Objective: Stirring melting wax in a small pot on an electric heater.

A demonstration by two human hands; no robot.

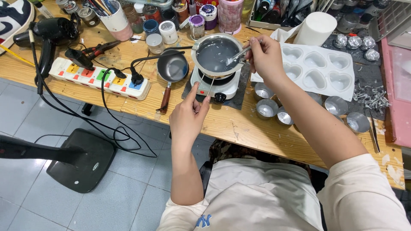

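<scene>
Wooden workbench (239,124) over a grey tiled floor, crowded with jars, cups and tools. Largest near the grips is a white tray of heart-shaped moulds (319,68), just right of the right hand and still empty. Below that hand sit several small metal cups (267,108), also empty. Between the two hands stands a small white electric hotplate (216,83) carrying a metal pot (216,54) of pale grey liquid. The left hand (188,117) pinches the pot's thin wire handle (205,83) below the hotplate. The right hand (266,55) is closed around a metal spoon (237,54), its tip dipped in the liquid. Left of the left hand lies a smaller empty pan (172,67). Judging by this, melting and stirring are underway; nothing has been poured.
</scene>
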